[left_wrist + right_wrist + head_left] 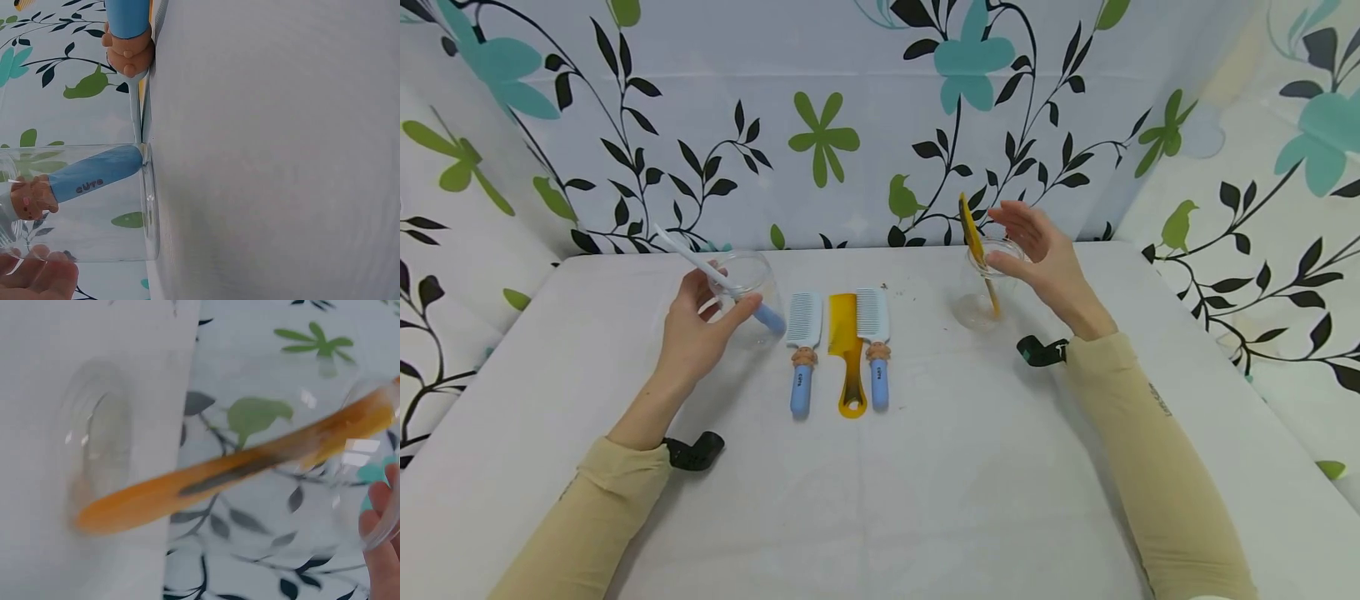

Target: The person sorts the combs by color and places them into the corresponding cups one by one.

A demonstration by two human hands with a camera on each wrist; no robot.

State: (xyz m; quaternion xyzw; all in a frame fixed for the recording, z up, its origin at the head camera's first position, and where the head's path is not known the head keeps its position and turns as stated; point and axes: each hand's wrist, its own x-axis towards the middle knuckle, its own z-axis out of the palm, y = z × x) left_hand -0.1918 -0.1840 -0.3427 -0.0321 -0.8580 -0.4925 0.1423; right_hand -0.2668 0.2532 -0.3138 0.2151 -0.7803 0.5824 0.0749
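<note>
On the left, my left hand point(703, 321) grips a clear glass jar point(763, 271) near its rim, thumb in front and fingers behind. A pale comb with a blue handle point(94, 172) leans inside, handle down, its light toothed end sticking out over the fingers. At the right, my right hand point(1045, 267) holds a second clear jar point(973, 315) around the rim, its thumb at the front and its fingers at the back. An amber comb point(972, 233) slants in this jar with its handle at the bottom.
Between the jars lie a blue-handled comb point(802, 354), an amber comb point(846, 333) and another blue-handled comb point(877, 350), side by side on the white table point(865, 517). A patterned curtain point(700, 75) hangs behind. Black wrist cameras jut out beside both sleeves.
</note>
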